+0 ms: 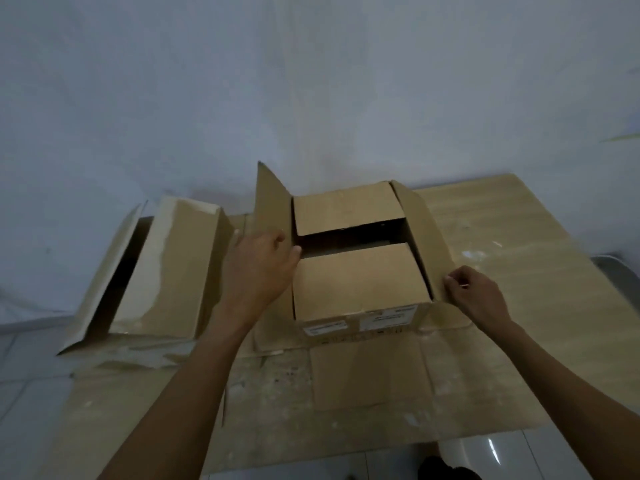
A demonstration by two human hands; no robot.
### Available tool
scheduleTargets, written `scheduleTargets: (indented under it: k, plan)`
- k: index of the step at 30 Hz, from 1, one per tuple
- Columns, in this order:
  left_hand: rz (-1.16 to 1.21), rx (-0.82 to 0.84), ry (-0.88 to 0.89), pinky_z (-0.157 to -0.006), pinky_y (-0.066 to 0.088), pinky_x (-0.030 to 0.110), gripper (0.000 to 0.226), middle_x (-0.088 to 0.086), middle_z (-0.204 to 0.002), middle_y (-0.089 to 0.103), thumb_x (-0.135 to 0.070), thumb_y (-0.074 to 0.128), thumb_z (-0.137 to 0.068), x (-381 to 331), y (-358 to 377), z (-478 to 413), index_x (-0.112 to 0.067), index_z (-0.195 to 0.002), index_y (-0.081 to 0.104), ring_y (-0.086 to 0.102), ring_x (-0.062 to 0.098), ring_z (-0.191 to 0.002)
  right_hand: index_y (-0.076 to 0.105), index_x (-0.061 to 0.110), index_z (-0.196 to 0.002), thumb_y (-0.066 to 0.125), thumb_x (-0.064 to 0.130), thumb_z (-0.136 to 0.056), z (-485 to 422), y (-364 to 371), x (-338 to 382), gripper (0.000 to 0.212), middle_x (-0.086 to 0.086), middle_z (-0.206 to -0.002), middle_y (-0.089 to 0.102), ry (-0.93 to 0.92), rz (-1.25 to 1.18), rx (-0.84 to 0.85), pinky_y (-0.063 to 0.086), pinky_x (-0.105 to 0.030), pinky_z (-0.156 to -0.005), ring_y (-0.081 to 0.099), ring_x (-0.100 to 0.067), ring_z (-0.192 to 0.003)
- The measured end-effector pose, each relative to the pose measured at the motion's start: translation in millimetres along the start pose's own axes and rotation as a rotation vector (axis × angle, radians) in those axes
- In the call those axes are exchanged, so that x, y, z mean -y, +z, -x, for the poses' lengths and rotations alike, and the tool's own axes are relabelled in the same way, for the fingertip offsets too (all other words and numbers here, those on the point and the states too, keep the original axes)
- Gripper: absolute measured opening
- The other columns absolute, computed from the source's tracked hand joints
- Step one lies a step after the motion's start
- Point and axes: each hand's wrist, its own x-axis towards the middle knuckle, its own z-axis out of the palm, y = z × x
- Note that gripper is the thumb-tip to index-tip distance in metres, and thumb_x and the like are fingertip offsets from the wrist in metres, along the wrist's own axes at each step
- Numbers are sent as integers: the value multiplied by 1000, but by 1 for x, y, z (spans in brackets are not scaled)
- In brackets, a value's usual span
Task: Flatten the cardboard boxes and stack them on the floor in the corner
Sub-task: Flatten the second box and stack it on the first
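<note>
Open box [356, 282]: centre of frame, upright on flattened cardboard; two inner flaps folded level, dark gap between them; white labels [381, 320] on the near side.
Left flap [272, 202]: raised steeply, just left of centre.
Right flap [420, 230]: splayed outward, right of centre.
Left grip [259, 268]: left of centre, fingers curled round the near edge of the left flap, thumb by the dark gap.
Right grip [479, 296]: right of centre, thumb and forefinger pinching the near edge of the right flap.
Second box [166, 265]: left of frame, apart from the open box, mouth dark, one flap standing out at its left, outer paper torn pale.
Flattened cardboard [502, 237]: spread on the floor beneath both boxes, from lower centre to right.
Floor [20, 375]: pale tiles, lower left and lower right.
Wall [311, 81]: pale, upper half of frame.
</note>
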Motion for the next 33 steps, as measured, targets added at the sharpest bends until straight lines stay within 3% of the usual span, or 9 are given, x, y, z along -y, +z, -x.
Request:
scheduleTargets:
  k: [3,6,9,12,16,22,26,30,33]
  plan:
    - [93,184,-328,-89,47,35,44,5,-112,67,-46,61,-86,45,13,11,-15,-118,61,62,25,-104,59,20,-83,59,30,-86,4,-1,0,10,-10,-91,70,10,20,-38,50,-40,-75,64,-30,-86]
    - [485,417,-508,-85,50,35,46,1,-109,65,-55,59,-84,63,47,37,-20,-112,62,61,22,-104,61,19,-86,58,29,-86,7,-3,2,10,-10,-92,70,17,29,-28,50,-41,-78,64,-31,-88]
    - [636,378,-498,-78,50,31,39,0,-105,64,-55,53,-87,54,77,56,-22,-109,57,61,21,-101,61,18,-86,58,24,-87,8,-7,5,7,-12,-94,69,26,1,39,49,-38,-79,63,-30,-91]
    - [520,257,-489,-78,51,36,40,3,-96,63,-53,49,-91,46,84,46,-15,-103,59,62,25,-94,61,18,-86,60,24,-85,8,-14,9,6,-11,-94,69,14,14,57,49,-37,-78,63,-31,-91]
    - [160,125,-142,-99,40,49,42,9,-118,59,-47,55,-88,34,89,18,-14,-116,54,52,28,-112,63,14,-97,60,21,-85,1,-24,27,14,-9,-96,67,-119,87,-21,44,-34,-74,60,-27,-88]
    - [77,358,-119,-116,2,51,71,13,-153,32,-55,44,-92,-6,107,-6,-16,-149,24,27,27,-142,61,13,-107,57,16,-88,-27,-35,68,19,-5,-109,62,-385,-7,111,43,-30,-82,56,-18,-100]
    - [-52,342,-126,-115,-5,54,70,14,-142,46,-56,41,-93,-25,100,-4,-16,-148,25,38,30,-135,60,9,-110,57,14,-90,-56,-39,91,21,-6,-113,60,-541,-52,239,36,-23,-84,52,-14,-101]
    - [-112,130,-88,-116,-4,52,49,8,-120,60,-52,44,-93,-38,70,4,-17,-124,55,50,25,-120,60,11,-112,59,10,-86,-95,-41,105,26,-9,-117,59,-630,-60,294,40,-27,-88,53,-22,-109]
    - [-25,-24,-45,-103,35,45,43,1,-85,61,-55,43,-91,-51,43,21,-16,-89,63,56,17,-86,56,13,-116,64,16,-82,-120,-36,119,35,-9,-122,56,-687,-69,354,41,-30,-91,51,-23,-113]
